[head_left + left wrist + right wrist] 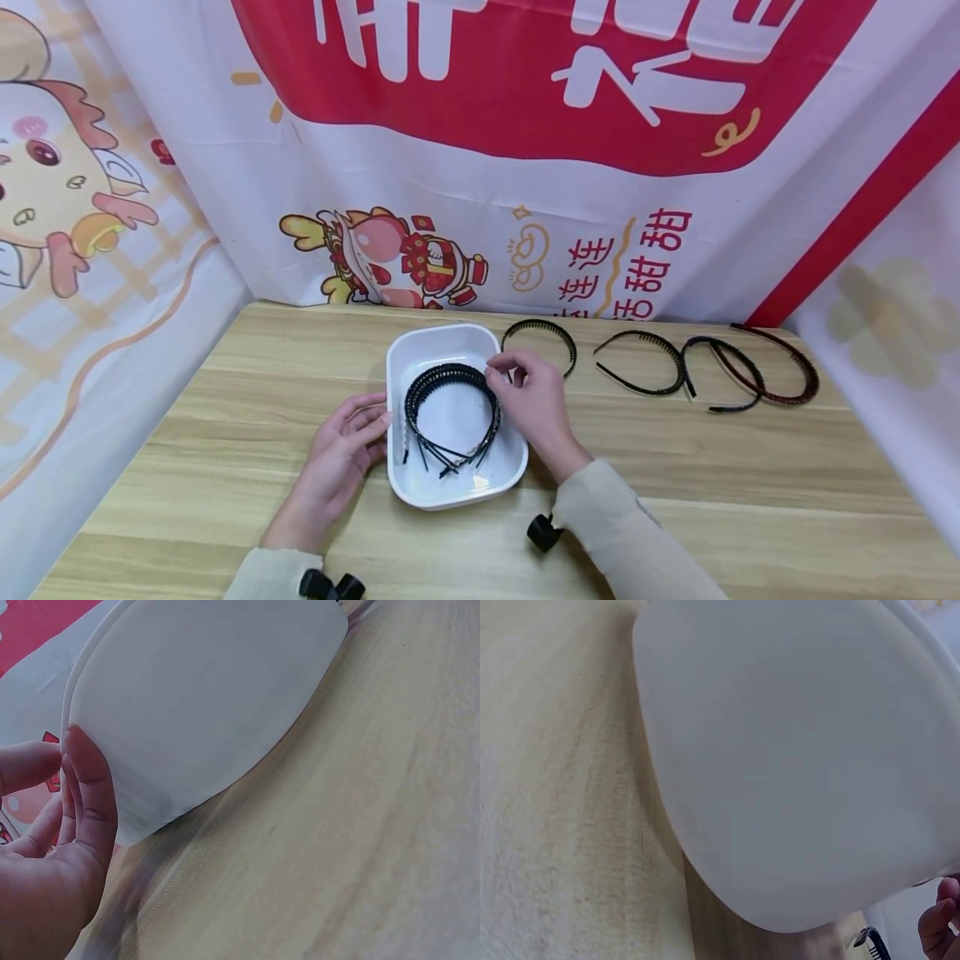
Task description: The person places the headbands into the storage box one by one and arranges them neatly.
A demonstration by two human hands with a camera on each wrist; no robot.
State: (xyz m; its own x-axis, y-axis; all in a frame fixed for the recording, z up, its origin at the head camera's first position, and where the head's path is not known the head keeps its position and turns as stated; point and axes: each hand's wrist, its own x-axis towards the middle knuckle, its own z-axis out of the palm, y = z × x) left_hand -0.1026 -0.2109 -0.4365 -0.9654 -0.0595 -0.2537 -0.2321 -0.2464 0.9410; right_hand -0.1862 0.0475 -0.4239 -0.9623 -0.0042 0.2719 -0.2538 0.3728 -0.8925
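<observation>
Left hand [337, 462]: at the tub's [506, 471] 9 o'clock edge; table [300, 367] wood runs on past it to the left cloth [52, 375].
Right hand [536, 404]: over the tub's 2 o'clock edge; the back cloth [480, 179] hangs beyond the table at 12.
Left fingers: loosely bent, resting against the outer wall rather than clasped round it; the forearm comes up from 7 o'clock.
Right fingers: thumb and finger bent together, pinching the bands [453, 372] at about half past 1 on their ring; how many they have hold of, I cannot tell. This forearm comes in from 5.
Tub: white, round-cornered, on the table between the hands. Black bands lie bunched inside, toothed arcs toward 12, thin ends crossing near 6.
Loose bands: four, from the tub's 2 o'clock out toward 3. First a black one [540, 323] just beside the tub, then another black [681, 367], a dark one [708, 339], and a reddish one [810, 371] overlapping it.
</observation>
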